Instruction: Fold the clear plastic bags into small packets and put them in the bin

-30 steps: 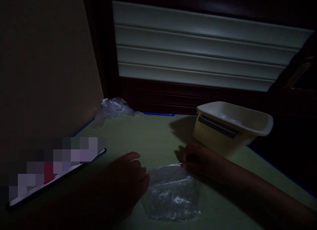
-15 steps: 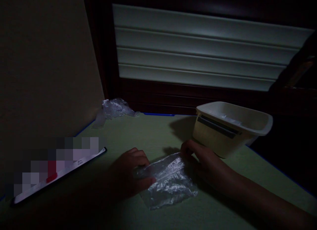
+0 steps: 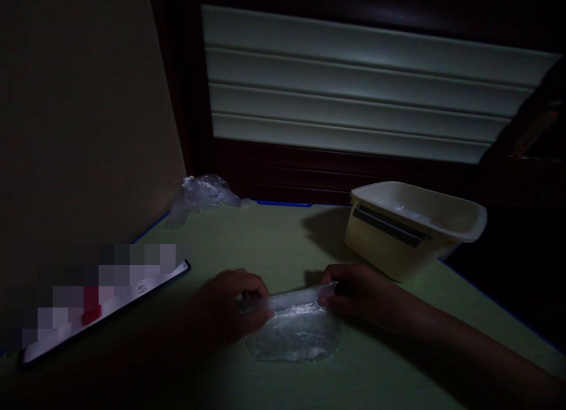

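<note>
A clear plastic bag (image 3: 296, 336) lies on the pale green table (image 3: 274, 233) in front of me, its far edge folded into a narrow strip. My left hand (image 3: 239, 304) pinches the left end of that strip between thumb and fingers. At the right end, my right hand (image 3: 349, 292) grips the same strip, thumb below and fingers above. The near part of the bag spreads flat and wrinkled toward me. The picture is dim, and my left forearm is nearly lost in shadow.
A cream plastic bin (image 3: 384, 245) with clear plastic inside stands at the back right. Crumpled clear plastic (image 3: 207, 192) lies in the back left corner by the wall. A lit tablet-like screen (image 3: 115, 310), partly pixelated, is at the left.
The bag's far edge has become a straight folded strip. My right hand has shifted slightly down and now has its thumb on the strip. My left hand has barely moved.
</note>
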A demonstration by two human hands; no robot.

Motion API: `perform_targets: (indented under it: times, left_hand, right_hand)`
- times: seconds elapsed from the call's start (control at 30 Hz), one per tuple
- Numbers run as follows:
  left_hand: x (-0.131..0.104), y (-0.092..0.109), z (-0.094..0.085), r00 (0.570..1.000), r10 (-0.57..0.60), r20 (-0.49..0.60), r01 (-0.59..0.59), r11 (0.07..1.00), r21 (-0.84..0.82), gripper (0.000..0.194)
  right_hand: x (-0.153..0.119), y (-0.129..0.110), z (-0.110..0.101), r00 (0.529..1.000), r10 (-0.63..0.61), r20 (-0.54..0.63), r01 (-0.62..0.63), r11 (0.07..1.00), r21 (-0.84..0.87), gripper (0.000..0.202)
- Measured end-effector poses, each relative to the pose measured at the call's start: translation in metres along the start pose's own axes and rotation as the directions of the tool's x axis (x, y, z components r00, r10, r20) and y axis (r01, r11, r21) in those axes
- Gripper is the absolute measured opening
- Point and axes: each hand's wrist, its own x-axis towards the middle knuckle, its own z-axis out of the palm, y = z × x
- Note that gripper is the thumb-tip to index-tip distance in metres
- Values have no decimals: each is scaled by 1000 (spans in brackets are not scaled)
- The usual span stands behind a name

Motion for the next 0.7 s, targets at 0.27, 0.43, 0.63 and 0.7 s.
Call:
perform_targets:
  times: [0.27, 0.43, 0.63, 0.7]
  left_hand:
    - [2, -12, 5, 987, 161, 0, -161, 987, -17, 9]
    - [3, -14, 8, 967, 247, -53, -250, 967, -52, 4]
    - [-3, -3, -1, 945, 326, 9, -326, 945, 4, 20]
    - [-3, 1, -4, 938, 341, 69, -346, 933, 100, 22]
  right_hand:
    - [-3, -6, 2, 1000, 11, 12, -12, 998, 66, 16]
    - [-6, -10, 3, 999, -28, -25, 26, 993, -111, 8]
    - [-6, -6, 2, 978, -195, -71, 166, 941, -294, 19]
    - [-6, -6, 1, 966, -242, -89, 198, 917, -346, 22]
